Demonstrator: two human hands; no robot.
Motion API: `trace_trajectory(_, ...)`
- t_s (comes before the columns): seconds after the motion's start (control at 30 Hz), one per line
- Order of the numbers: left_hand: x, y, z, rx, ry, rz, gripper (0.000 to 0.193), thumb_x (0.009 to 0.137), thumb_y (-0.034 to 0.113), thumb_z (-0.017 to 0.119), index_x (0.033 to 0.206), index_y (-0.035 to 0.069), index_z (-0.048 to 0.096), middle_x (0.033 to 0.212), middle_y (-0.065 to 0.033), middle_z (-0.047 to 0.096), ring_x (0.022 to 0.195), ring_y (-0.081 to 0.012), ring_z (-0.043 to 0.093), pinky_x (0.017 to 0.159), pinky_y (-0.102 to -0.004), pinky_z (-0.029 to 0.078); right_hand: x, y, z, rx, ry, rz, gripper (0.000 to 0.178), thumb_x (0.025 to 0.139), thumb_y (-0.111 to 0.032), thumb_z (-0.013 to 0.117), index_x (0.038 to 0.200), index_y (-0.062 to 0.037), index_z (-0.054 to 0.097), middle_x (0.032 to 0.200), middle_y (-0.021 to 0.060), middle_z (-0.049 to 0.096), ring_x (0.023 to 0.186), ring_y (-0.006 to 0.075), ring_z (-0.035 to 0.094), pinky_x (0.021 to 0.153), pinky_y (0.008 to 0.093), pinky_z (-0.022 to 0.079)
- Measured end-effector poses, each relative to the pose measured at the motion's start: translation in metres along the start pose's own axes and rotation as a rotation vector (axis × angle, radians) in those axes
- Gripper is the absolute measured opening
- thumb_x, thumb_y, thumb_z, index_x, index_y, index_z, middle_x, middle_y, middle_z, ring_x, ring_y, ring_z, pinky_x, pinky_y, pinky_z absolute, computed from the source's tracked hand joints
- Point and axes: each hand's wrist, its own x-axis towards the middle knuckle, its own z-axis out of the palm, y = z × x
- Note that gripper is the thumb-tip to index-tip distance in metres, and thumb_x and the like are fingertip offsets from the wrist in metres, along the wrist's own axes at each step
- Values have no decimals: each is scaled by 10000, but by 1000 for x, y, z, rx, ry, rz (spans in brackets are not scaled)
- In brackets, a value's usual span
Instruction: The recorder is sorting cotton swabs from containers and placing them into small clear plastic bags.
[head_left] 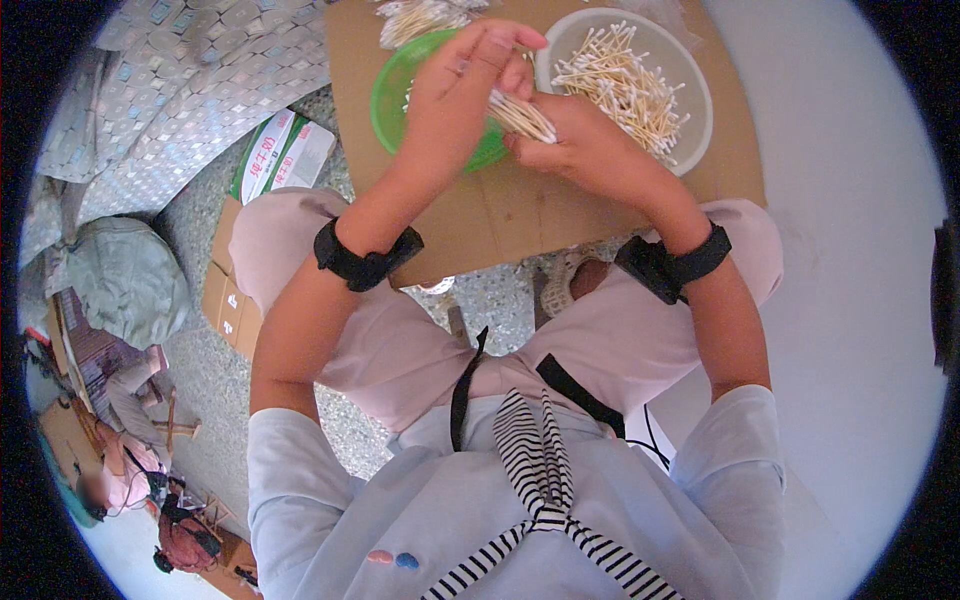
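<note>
My forearms reaching forward and angled inward, elbows bent, my left hand farther ahead with fingers bent, my right hand just beside it, curled into a grip.

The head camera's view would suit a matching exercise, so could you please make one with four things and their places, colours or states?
Things:
1. Green bowl
2. Translucent white bowl
3. Bundle of cotton swabs
4. Neck scarf

Places, colours or states:
A. Filled with loose cotton swabs, on the right
B. Black and white stripes
C. Partly hidden behind the left hand
D. Held in the right hand

Right pairs: 1-C, 2-A, 3-D, 4-B
</note>
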Motion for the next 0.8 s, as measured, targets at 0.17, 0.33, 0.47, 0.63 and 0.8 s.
trace_trajectory(0.17, 8, -15, -31, -761, 127, -246, 298, 997, 291, 444, 1116, 24, 502, 602, 67, 314, 546, -55, 355, 591, -214, 361, 7, -13, 4, 46, 16, 49, 367, 827, -362, 605, 963, -22, 590, 779, 166, 641, 709, 293, 637, 660, 386, 493)
trace_trajectory(0.33, 23, -13, -42, -815, -246, 71, 453, 932, 339, 544, 1235, 27, 417, 892, -40, 429, 749, -118, 451, 714, -246, 389, 11, -14, -7, 105, -7, 50, 318, 850, -292, 655, 1034, -37, 613, 729, 26, 599, 625, 85, 572, 610, 237, 450)
trace_trajectory(0.47, 5, 7, -17, -243, 152, -115, 297, 992, 322, 443, 1062, 45, 524, 594, 69, 318, 505, -42, 319, 498, -208, 299, 10, 7, -19, 170, 373, -28, 312, 887, -283, 610, 1077, -36, 626, 844, 81, 623, 717, 123, 590, 661, 270, 460)
trace_trajectory(0.63, -35, -3, 16, -13, -36, -246, 284, 1002, 306, 428, 957, 46, 533, 604, 40, 376, 532, -67, 410, 506, -225, 367, 14, 3, -35, 177, 497, -92, 831, 913, -186, 607, 1498, -92, 24, 1154, 123, 531, 912, 148, 581, 741, 255, 484)
trace_trajectory(0.8, -60, -53, 22, 144, -94, -203, 305, 990, 336, 434, 834, 82, 501, 615, 48, 391, 524, -57, 361, 473, -220, 308, 21, 11, -33, 244, 633, -44, 740, 944, -160, 544, 1489, -59, 53, 1108, 109, 533, 908, 141, 576, 748, 250, 478)
